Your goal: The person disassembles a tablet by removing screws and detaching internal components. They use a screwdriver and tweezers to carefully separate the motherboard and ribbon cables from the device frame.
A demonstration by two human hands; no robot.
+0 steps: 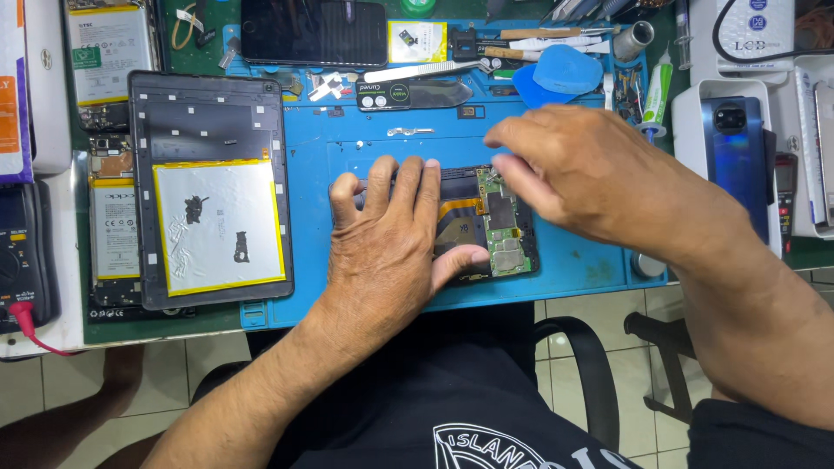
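Left hand [391, 239] spread flat, pressed on opened phone [495, 221], right hand [578, 169] arched above, fingertips pinched together at its circuit board [504, 227], anything held cannot be told.

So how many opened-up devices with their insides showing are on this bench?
4: a tablet left of the mat, two phones at far left, one phone under the left hand. More may be hidden.

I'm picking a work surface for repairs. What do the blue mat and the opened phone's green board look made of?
The blue mat looks like matte silicone or rubber: soft sheen, moulded trays. The green board in the opened phone under the left hand looks like lacquered fibreglass circuit board with dull metal shields, probably.
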